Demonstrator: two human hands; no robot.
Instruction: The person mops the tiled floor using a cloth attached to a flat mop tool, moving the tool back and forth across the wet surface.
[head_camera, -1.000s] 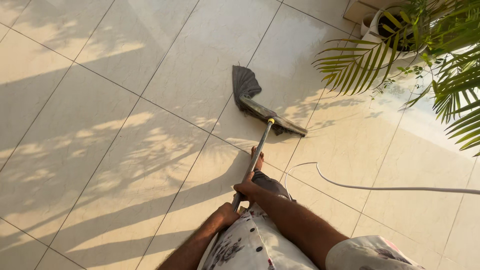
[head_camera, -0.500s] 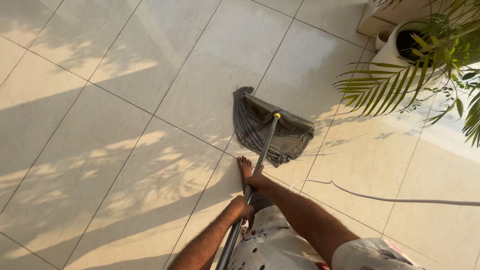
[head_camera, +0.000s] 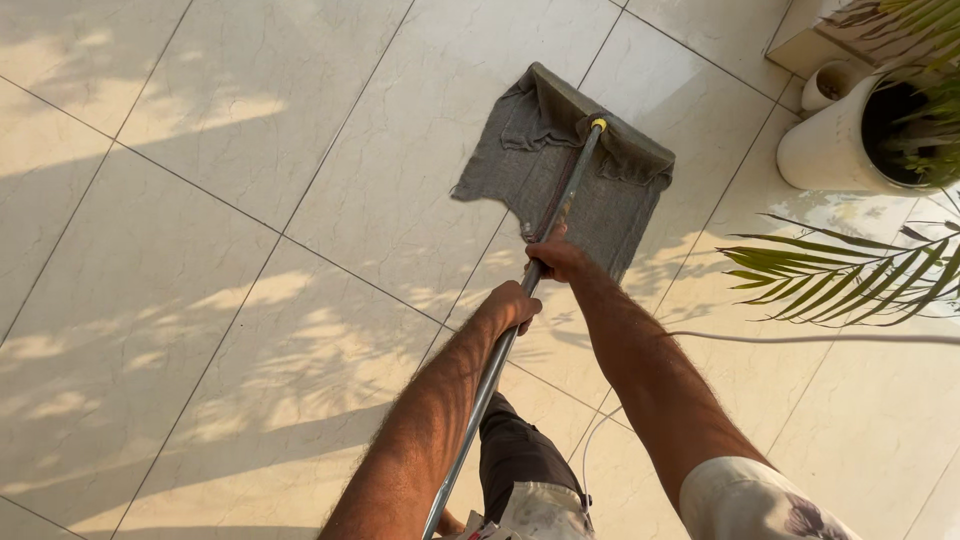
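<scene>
Lying spread on the pale tiled floor (head_camera: 300, 180), a grey cloth (head_camera: 560, 170) was draped over the flat head of a mop, with its far edge bunched along the bar and its near part flat, so the weight of the head kept it pressed to the tiles. A metal handle (head_camera: 510, 340) ran from a yellow joint at the head back toward the person, slanted low enough for the head to sit flat. The right hand (head_camera: 556, 258) held the handle farther down, fingers closed around it, and the left hand (head_camera: 512, 305) gripped it just behind, fingers also wrapped round the pole; two holds set apart along the shaft gave both push and steering. Both arms were stretched forward, which put the cloth well ahead of the person's legs. To the right stood a white planter (head_camera: 830, 150) with palm fronds (head_camera: 840, 275) reaching over the tiles, near the cloth but not touching it. A thin white cord (head_camera: 800, 338) lay across the floor beneath the fronds.
</scene>
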